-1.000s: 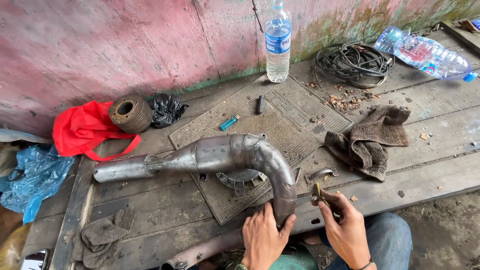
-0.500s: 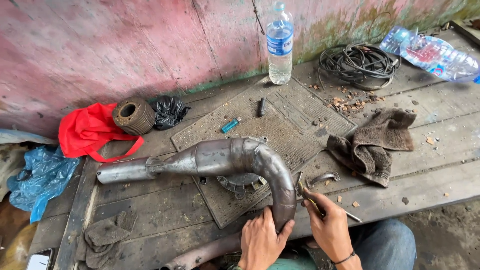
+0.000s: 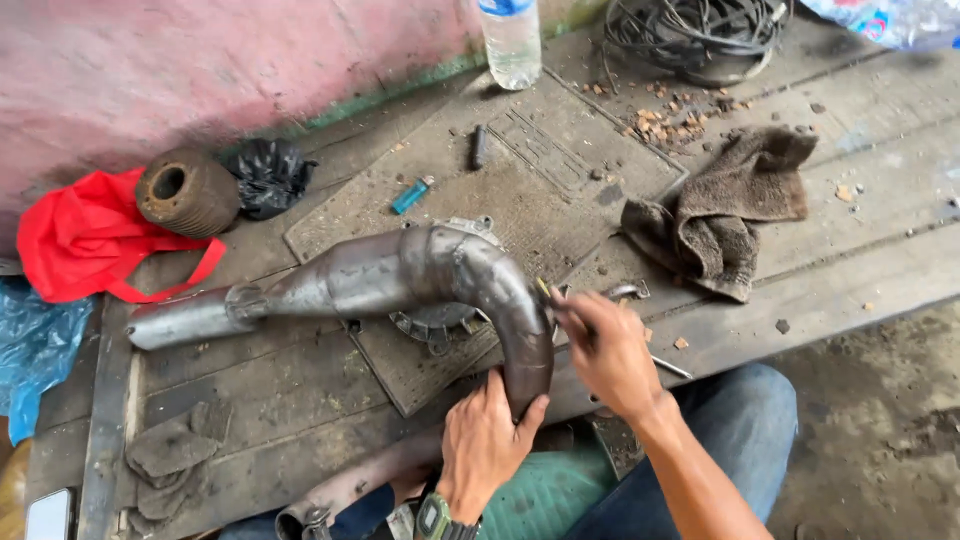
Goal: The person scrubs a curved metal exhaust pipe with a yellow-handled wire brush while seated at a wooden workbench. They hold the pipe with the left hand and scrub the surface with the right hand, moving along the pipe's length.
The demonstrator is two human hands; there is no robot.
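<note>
Taking the curved metal exhaust pipe (image 3: 400,280) as the landmark and reading from its left end: a blue plastic bag (image 3: 35,350) and a red cloth bag (image 3: 80,240) lie past the pipe's narrow tail, by the pink wall; a rusty ribbed spool (image 3: 185,190) and a crumpled black bag (image 3: 268,175) sit just behind that tail; worn grey gloves (image 3: 170,450) lie in front of it, near the worktop (image 3: 850,280) edge. The pipe itself rests on a patterned rubber mat (image 3: 530,190); its long axis runs from the thin tail at the left, swells toward the middle, then bends down toward the person at its right end. A small blue lighter (image 3: 410,195) lies on the mat just behind the bend; a clear plastic bottle (image 3: 510,40) stands further back.

The left hand (image 3: 485,445) is clenched around the pipe's lower end, fingers wrapped on the metal, steadying it; the right hand (image 3: 610,350) is just to the right of the bend, fingers pinched on a thin rod-like tool (image 3: 548,294) whose tip touches the outer curve of the pipe; the right hand is the nearer one to the bend's outer face. Beyond it lie a brown rag (image 3: 720,210) and a coil of dark wire (image 3: 690,30).
</note>
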